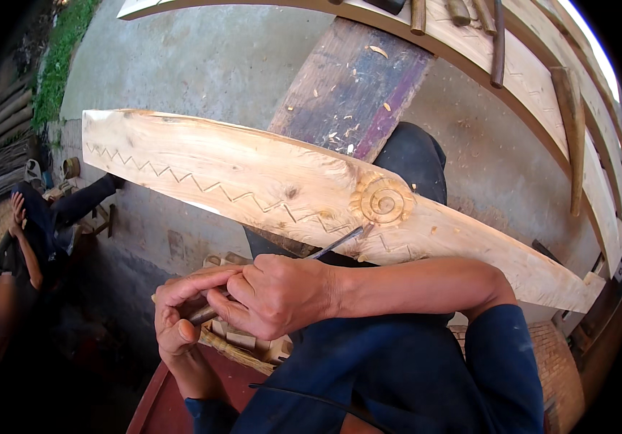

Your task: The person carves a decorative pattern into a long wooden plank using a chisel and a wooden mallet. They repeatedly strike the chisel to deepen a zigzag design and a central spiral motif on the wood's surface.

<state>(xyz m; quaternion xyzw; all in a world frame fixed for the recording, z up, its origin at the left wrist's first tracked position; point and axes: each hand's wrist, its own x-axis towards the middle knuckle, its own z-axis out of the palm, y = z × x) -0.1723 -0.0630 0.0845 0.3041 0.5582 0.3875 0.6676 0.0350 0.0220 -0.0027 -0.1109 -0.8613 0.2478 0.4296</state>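
A long pale wooden board point(217, 155) lies across in front of me, with a zigzag line cut along it and a carved spiral rosette point(383, 202). My right hand point(278, 296) is closed round a carving chisel point(334, 244), its forearm crossing over the board's near edge. The chisel's metal tip rests on the wood at the zigzag, just below and left of the rosette. My left hand point(181, 307) curls about the rear end of the wooden handle, its fingers touching the right hand. Part of the handle is hidden by my fingers.
A worn plank bench point(354, 79) with wood chips supports the board. Curved timbers point(462, 54) at the far right carry several wooden-handled tools point(497, 43) and a wooden mallet-like stick point(571, 137). A basket of wood blocks point(242, 343) stands below my hands. Another person point(32, 231) sits at the left.
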